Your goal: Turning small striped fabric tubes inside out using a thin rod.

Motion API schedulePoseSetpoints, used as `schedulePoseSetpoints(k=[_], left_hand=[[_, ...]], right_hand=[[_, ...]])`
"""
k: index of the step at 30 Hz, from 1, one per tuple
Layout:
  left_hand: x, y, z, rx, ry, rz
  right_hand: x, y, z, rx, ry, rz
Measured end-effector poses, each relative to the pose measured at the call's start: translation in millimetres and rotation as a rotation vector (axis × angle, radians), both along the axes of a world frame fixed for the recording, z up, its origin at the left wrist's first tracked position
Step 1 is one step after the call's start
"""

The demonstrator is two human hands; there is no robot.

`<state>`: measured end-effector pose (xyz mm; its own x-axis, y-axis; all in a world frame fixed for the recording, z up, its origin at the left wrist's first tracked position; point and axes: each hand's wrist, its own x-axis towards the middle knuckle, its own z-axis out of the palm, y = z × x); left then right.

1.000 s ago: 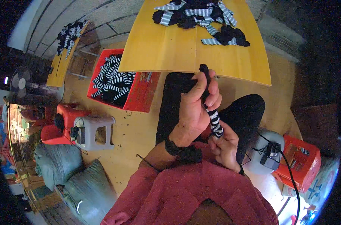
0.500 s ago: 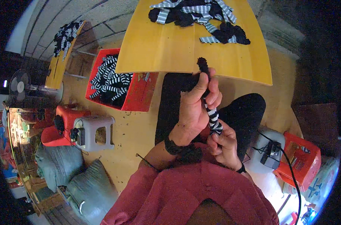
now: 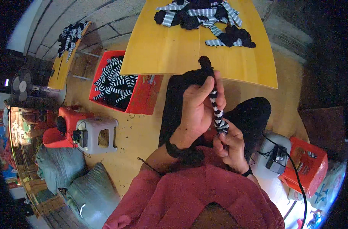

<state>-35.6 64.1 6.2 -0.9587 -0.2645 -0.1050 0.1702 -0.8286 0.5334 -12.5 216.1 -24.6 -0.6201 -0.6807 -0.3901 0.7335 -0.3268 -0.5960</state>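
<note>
A narrow black-and-white striped knitted tube with a fuzzy black end stretches between my two hands, above my lap. My left hand is closed round its upper, black part, with the thumb pressing on it. The black tip sticks up past the fingers, over the table's near edge. Lower down, my right hand pinches the striped end between thumb and fingers. Some of the knit is hidden behind the left fingers. On the yellow table, several black knitted pieces with grey-and-white striped bands lie in a loose heap at the far side.
A red bin full of striped knitted pieces stands left of the table. Further left are a grey stool, a red stool, stuffed sacks and a fan. To the right, a red crate and a black cable.
More of the striped part now shows below my left hand. The left fingers have shifted their hold slightly along the black part, while the right hand's pinch stays nearly in place.
</note>
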Motion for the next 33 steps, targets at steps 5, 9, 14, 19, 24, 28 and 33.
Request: schedulePoseSetpoints(k=[5,9,14,19,24,28,33], left_hand=[[-3.4,-10.0,7.5,0.039,0.015,0.059],[-11.3,-15.9,11.7,0.041,-0.038,0.191],[-12.8,-22.6,9.5,0.048,-0.024,0.26],[-13.4,-24.7,6.7,0.031,-0.041,0.313],[-5.8,-15.0,-3.8,0.006,0.017,0.262],[-0.6,-7.9,-2.8,-0.031,0.074,0.232],[-1.2,-5.7,-4.1,0.02,0.066,0.207]], right_hand=[[2.5,2.3,-2.0,-0.081,0.021,0.027],[11.5,2.7,-2.8,0.006,0.032,0.054],[15.3,2.3,-5.5,0.016,0.078,0.042],[15.8,1.2,-4.5,0.092,0.068,0.063],[16.4,-5.1,-2.7,0.071,0.091,-0.036],[23.4,-10.3,-9.5,0.12,0.116,-0.141],[14.9,-5.1,-9.4,-0.097,-0.035,-0.038]])
